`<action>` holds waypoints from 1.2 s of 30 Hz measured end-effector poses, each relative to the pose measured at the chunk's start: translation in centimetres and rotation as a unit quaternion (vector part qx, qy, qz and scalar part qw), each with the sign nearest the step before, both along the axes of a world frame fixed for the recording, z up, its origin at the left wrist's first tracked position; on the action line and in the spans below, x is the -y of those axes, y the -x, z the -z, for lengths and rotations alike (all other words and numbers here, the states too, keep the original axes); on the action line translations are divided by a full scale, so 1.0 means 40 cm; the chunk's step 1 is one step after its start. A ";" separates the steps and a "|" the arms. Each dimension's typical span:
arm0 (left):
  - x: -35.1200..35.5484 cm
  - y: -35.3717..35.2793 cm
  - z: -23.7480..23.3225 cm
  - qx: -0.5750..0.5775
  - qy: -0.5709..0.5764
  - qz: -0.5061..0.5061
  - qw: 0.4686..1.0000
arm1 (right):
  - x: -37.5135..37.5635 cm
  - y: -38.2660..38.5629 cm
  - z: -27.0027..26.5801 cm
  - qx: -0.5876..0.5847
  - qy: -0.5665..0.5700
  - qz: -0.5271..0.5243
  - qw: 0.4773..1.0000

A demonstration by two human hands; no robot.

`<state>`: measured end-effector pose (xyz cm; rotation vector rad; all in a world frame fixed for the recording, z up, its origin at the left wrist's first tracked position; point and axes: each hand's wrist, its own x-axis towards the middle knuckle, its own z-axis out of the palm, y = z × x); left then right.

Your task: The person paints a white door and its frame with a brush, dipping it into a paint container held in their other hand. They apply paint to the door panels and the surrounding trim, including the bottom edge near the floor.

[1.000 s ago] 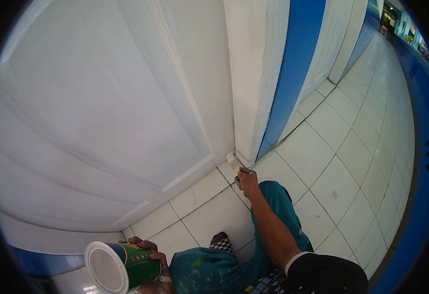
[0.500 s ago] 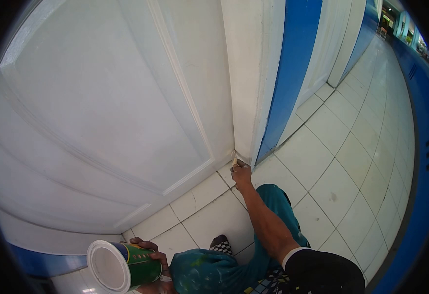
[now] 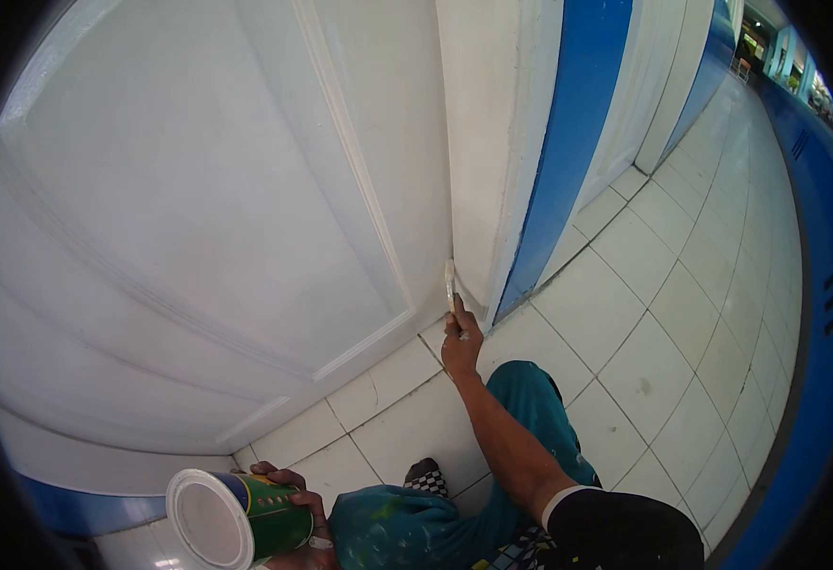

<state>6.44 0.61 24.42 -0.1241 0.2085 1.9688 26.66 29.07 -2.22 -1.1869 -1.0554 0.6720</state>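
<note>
Since the earlier frame the brush is seen to be raised from floor level and turned upright, and the right hand is carried a little higher along the same corner.

The fingers of the right hand are pressed together around the lower end of the brush handle, so that the brush is pinched firmly. The bristles are pointed upward and are laid against the seam where the white door meets the white door frame, low down and just above the floor. The right forearm is stretched forward from a black sleeve and is passed over a teal trouser leg spotted with paint.

At the bottom edge of the view the paint can is gripped by the left hand, with the fingers curled over its green and blue side. The can is held tilted, nearly on its side, and its white rim is turned toward the camera; whether it is open or lidded cannot be told. It is kept well apart from the brush.

A checked shoe is seen on the white tiles between the two hands. Beside the door frame a blue stripe is run up the wall, and the tiled floor is extended away to the right.
</note>
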 end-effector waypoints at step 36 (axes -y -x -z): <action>-0.222 0.052 0.039 -0.098 0.007 0.131 0.986 | 0.318 -0.374 -0.712 -0.095 0.037 -0.559 0.823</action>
